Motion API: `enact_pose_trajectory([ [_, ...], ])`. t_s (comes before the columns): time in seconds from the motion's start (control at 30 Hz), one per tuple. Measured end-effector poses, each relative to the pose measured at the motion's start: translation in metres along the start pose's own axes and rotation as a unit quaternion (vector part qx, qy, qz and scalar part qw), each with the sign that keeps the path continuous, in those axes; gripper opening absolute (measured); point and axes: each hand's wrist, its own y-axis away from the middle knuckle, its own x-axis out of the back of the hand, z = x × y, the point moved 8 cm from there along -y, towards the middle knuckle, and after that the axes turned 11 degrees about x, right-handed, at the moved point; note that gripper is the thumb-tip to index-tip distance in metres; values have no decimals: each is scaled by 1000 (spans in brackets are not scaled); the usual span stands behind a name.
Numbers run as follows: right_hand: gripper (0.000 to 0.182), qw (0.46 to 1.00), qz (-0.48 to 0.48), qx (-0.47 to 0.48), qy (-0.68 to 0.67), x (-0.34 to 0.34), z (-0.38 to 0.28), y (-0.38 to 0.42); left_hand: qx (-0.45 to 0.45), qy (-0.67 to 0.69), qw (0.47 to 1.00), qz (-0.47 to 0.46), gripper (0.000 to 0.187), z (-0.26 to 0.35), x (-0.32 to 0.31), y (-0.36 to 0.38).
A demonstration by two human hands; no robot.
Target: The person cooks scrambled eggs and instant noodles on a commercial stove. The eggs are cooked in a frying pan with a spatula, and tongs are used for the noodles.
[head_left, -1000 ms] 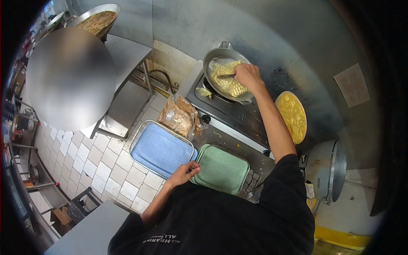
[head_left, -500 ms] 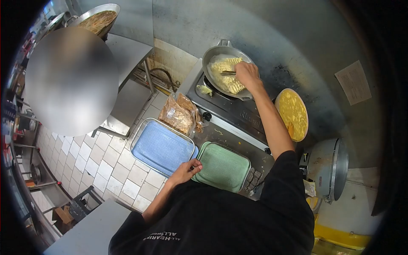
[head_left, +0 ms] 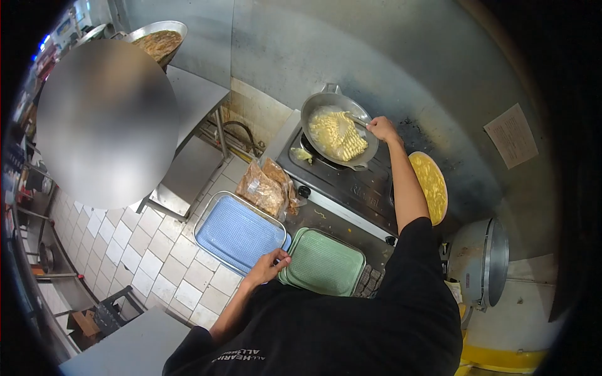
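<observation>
Before me, stovetop (head_left: pixel 360 185): pan (head_left: pixel 371 146) set toward its left end, pale-yellow scrap (head_left: pixel 301 154) beside it. Metal counter (head_left: pixel 306 219), my side of the stove: bagged brown food (head_left: pixel 262 189), blue-lined basket (head_left: pixel 238 232), green-lined basket (head_left: pixel 323 263), thin yellow strand (head_left: pixel 320 214).

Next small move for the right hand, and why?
I'd probably have the right hand use the thin grey utensil it holds to gently loosen the pale-yellow, wavy noodles: they sit clumped in a ridged slab, partly above the cloudy liquid in the round grey metal pan, and the utensil already reaches their edge.
</observation>
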Motion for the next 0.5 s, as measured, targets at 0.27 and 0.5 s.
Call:
enact_pose_trajectory([
  [0.27, 29, 991, -52, 115, 33, 28, -36, 19, 15, -7, 1000, 5, 30, 0, 4, 2],
  [0.5, 28, 965, -120, 189, 133, 35, -74, 51, 9, 4, 1000, 14, 30, -3, -1, 0],
])
